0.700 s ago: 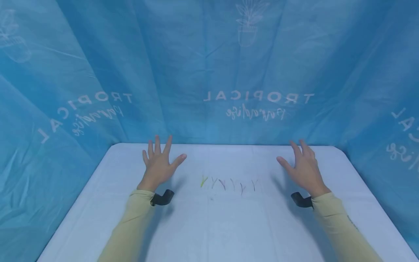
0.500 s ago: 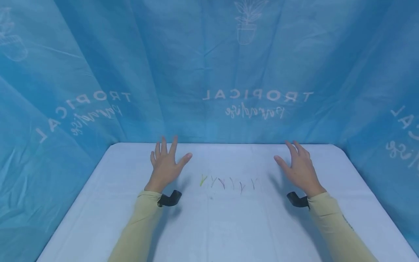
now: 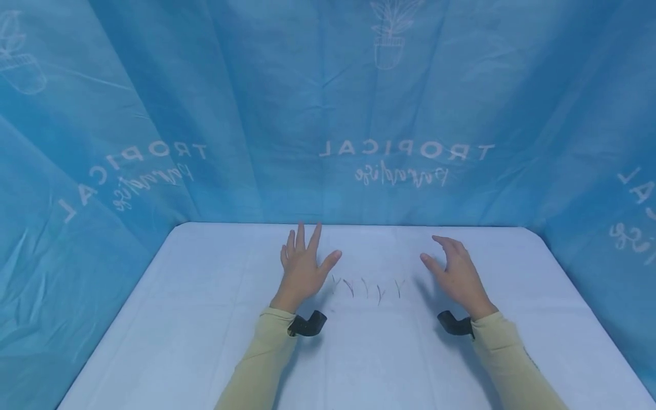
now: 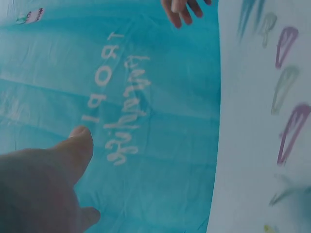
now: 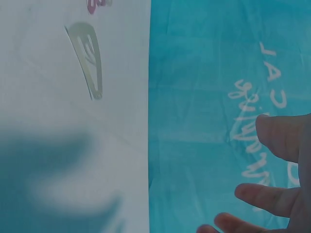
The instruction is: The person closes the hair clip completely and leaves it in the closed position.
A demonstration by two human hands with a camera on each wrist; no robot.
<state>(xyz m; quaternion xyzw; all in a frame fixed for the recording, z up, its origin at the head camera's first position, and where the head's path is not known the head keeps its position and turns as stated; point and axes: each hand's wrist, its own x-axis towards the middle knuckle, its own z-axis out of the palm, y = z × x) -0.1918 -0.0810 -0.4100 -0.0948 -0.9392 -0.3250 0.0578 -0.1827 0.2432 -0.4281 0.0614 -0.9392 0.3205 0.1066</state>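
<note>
A row of snap hair clips lies on the white table, among them a purple clip [image 4: 286,135], a grey-green clip [image 5: 88,52] and a yellow one [image 4: 268,228] that barely shows. My left hand [image 3: 301,272] is spread above the table at the row's left end, thumb pointing toward the clips, and holds nothing. In the head view it covers the yellow clip. My right hand [image 3: 462,280] hovers to the right of the row, thumb and fingers apart, also holding nothing. The last clip on that side [image 3: 398,288] is the closest to it.
The white tabletop [image 3: 205,319] has rounded far corners. Blue curtains [image 3: 287,114] printed with mirrored lettering surround it at the back and both sides. Each wrist carries a black camera mount [image 3: 309,324]. Both hands throw shadows on the table.
My left hand has moved right to the left end of the row, over the yellow clip. My right hand has come slightly left and nearer, its fingers bending a little more.
</note>
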